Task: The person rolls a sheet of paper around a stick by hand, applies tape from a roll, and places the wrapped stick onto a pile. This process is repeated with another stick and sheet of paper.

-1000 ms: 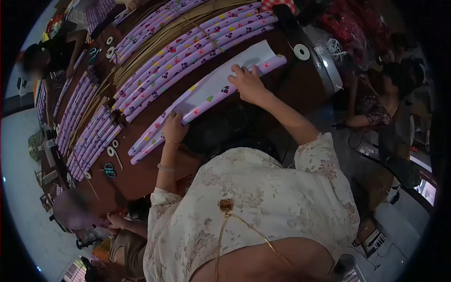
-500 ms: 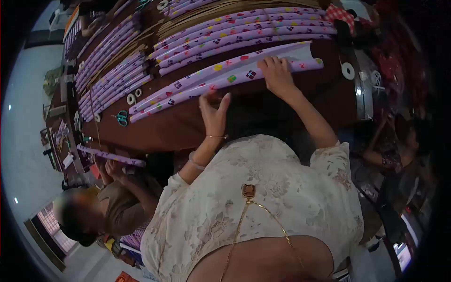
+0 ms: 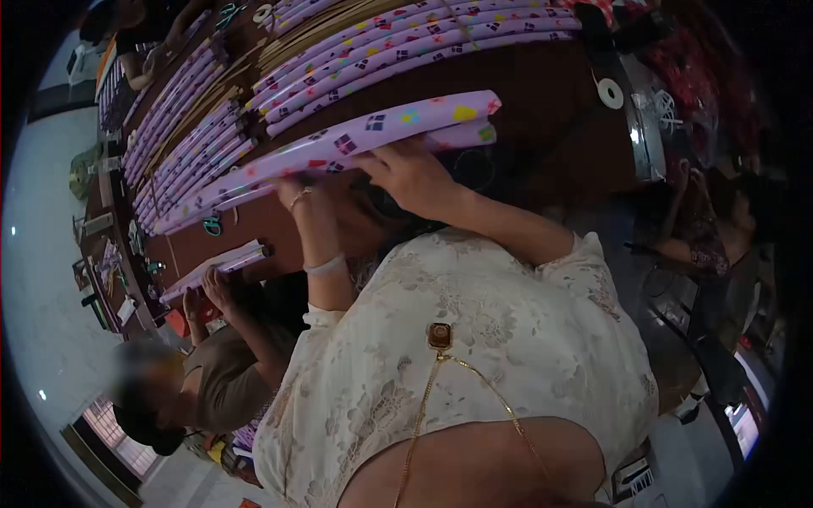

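Note:
A long purple patterned roll [image 3: 373, 127] is lifted above the brown table, with a second purple roll end [image 3: 461, 135] below its right part. My right hand [image 3: 411, 173] grips the lower edge near the right part, its fingertips hidden behind the paper. Farther left, my left hand [image 3: 298, 188] holds the same edge from underneath, and its fingers are mostly covered by the roll. Teal scissors [image 3: 212, 223] lie on the table just below the roll's left part.
Bundled purple rolls [image 3: 381, 63] and brown strips [image 3: 318, 38] lie at the back, with more rolls [image 3: 182, 157] at the left. A white tape roll [image 3: 610, 93] sits at the right. A co-worker's hands [image 3: 216, 292] hold another roll at lower left.
The paper has come up off the table toward me and turned, its outer side now facing up. Both my hands have moved left and closed on its near edge.

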The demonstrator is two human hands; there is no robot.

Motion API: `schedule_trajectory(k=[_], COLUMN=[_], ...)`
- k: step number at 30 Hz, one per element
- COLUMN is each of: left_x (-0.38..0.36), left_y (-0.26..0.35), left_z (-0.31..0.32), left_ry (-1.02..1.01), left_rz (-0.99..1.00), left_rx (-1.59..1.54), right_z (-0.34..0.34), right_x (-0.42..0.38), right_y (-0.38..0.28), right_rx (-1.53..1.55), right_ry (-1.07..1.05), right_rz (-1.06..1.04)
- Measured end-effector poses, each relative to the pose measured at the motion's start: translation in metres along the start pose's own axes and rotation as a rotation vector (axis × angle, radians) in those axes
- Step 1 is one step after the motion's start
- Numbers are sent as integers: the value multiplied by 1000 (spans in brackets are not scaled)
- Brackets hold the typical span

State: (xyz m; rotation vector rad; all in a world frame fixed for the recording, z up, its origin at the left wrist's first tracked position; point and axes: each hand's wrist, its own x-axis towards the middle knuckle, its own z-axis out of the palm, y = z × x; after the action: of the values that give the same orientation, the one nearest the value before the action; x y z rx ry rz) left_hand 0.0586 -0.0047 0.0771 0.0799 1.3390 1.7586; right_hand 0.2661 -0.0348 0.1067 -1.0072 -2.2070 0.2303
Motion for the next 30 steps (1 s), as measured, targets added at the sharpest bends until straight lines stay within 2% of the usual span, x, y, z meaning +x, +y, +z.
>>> schedule_trajectory(k=[1,2,4,6,8,9,11,14,16,18,20,21,22,23,25,26,28,29,30], left_x=[18,26,48,51,51,56,79,59,48,75,84,79,76,72,66,67,58,44,44], left_y=[9,19,46,59,65,70,65,59,58,52,50,52,53,51,51,51,55,53,54], left_z=[-18,-22,-14,-17,-23,-11,-24,-6,1,-19,-33,-33,-31,-28,-27,-31,-26,-14,-14], left_ry=[-124,-120,10,80,-29,125,106,95,281,259,139,38,35,65,119,124,110,189,191], left_rz=[123,180,103,150,264,77,73,70,34,63,63,42,45,79,125,125,78,88,90], left_rx=[43,82,-53,62,217,28,24,-1,70,18,30,43,40,26,3,5,46,83,84], right_z=[-6,-19,-38,-42,-41,-42,-43,-43,-41,-44,-42,-40,-39,-41,-49,-51,-54,-38,-42], right_x=[2,4,-15,-35,-41,-43,-37,-32,-32,-33,-34,-34,-32,-31,-26,-27,-31,-46,-44], right_y=[-6,-8,-6,10,32,39,45,43,42,43,45,47,49,47,38,37,38,40,38], right_rx=[285,268,348,400,497,577,561,595,627,627,630,666,700,699,1295,1297,1942,2246,2249], right_ry=[-5,139,176,274,343,347,370,276,167,119,68,-32,-130,-128,-389,-394,-462,-325,-327], right_rz=[-62,-238,-290,-67,240,434,431,375,429,404,385,374,362,359,806,808,1168,1209,1209])
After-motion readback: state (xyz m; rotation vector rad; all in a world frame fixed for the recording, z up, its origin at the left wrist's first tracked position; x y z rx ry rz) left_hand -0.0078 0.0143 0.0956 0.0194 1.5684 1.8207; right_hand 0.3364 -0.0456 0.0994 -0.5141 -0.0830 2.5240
